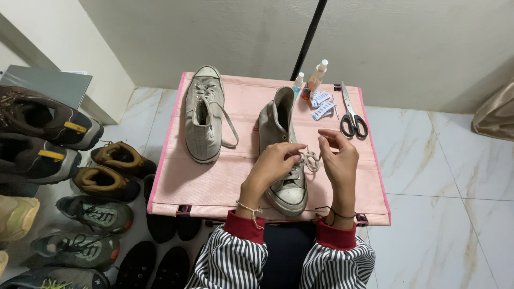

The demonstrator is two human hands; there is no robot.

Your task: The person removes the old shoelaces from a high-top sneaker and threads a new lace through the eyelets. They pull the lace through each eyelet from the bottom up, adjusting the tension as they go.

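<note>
A grey high-top sneaker [282,160] lies on a pink table [214,182], toe pointing toward me. My left hand [273,163] pinches its white lace [309,159] over the eyelets. My right hand [338,155] holds the other strand of the same lace, just right of the shoe. The matching grey sneaker [204,115] lies to the left, toe pointing away, its lace trailing loose.
Scissors [350,115], two small bottles [313,80] and small white packets [321,104] sit at the table's far right corner. Several pairs of shoes [80,176] line the floor on the left. A black pole [308,37] rises behind the table against the wall.
</note>
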